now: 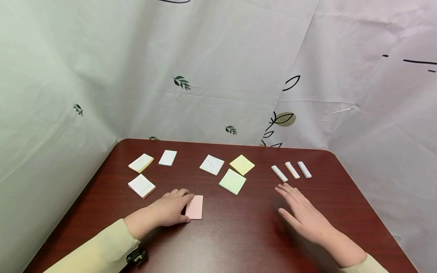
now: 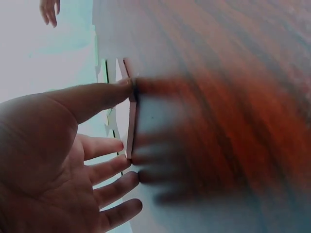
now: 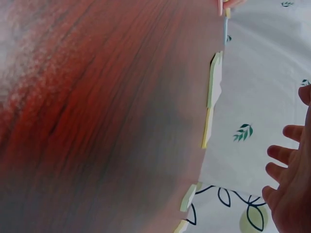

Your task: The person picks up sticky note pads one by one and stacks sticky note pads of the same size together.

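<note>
A pink sticky note pad [image 1: 195, 207] lies on the table in front, left of centre in the head view. My left hand [image 1: 172, 208] holds it by its left part, thumb at the near corner and index finger at the far edge. In the left wrist view the thumb and fingers span the pad [image 2: 131, 121], the outer fingers spread loosely. My right hand [image 1: 304, 214] hovers over the right side of the table, fingers extended, nothing in it. Just beyond its fingertips lie three narrow strip pads [image 1: 292, 170].
At the back left are three whitish pads [image 1: 141, 185]. Around the back middle sit a patterned white pad [image 1: 212, 165], a yellow pad [image 1: 242, 165] and a light green pad [image 1: 233, 182]. Printed curtains [image 1: 218, 76] hang behind the dark red table [image 1: 232, 242] and along both sides.
</note>
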Demonstrator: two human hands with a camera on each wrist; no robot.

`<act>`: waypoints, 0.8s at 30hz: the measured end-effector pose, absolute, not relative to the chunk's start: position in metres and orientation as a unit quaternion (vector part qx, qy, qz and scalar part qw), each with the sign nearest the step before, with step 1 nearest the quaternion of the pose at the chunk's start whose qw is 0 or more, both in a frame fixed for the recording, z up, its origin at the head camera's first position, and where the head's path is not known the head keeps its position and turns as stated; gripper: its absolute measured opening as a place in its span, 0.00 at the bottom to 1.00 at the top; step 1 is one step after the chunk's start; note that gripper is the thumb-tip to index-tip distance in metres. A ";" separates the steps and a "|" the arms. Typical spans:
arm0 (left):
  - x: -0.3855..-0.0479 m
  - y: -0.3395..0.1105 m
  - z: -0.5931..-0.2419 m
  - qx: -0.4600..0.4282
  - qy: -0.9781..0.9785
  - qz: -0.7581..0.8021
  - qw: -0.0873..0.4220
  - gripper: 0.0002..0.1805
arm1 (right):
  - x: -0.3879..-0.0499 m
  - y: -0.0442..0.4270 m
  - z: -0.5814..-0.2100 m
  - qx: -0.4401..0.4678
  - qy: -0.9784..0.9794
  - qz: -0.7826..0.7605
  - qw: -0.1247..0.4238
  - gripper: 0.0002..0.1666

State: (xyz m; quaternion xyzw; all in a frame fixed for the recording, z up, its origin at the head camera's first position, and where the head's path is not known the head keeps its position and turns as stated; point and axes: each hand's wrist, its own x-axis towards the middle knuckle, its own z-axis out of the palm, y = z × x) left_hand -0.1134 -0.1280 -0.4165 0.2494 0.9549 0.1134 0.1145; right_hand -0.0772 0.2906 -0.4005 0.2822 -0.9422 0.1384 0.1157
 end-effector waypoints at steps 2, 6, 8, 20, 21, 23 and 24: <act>-0.112 -0.128 -0.416 0.251 0.956 0.107 0.109 0.39 | -0.078 0.291 -0.401 0.281 -0.942 0.139 0.115 0.36; -0.110 -0.126 -0.415 0.249 0.958 0.102 0.101 0.39 | -0.079 0.292 -0.402 0.280 -0.943 0.138 0.117 0.36; -0.109 -0.126 -0.415 0.249 0.958 0.101 0.096 0.39 | -0.079 0.292 -0.403 0.279 -0.943 0.138 0.119 0.36; -0.107 -0.126 -0.418 0.249 0.959 0.111 0.084 0.40 | -0.083 0.293 -0.406 0.282 -0.941 0.138 0.124 0.34; -0.107 -0.127 -0.418 0.249 0.958 0.113 0.083 0.40 | -0.084 0.293 -0.406 0.282 -0.941 0.138 0.126 0.34; -0.107 -0.128 -0.418 0.247 0.959 0.116 0.078 0.40 | -0.085 0.293 -0.406 0.284 -0.940 0.138 0.128 0.34; -0.107 -0.130 -0.417 0.245 0.960 0.118 0.073 0.39 | -0.085 0.294 -0.406 0.285 -0.940 0.138 0.129 0.34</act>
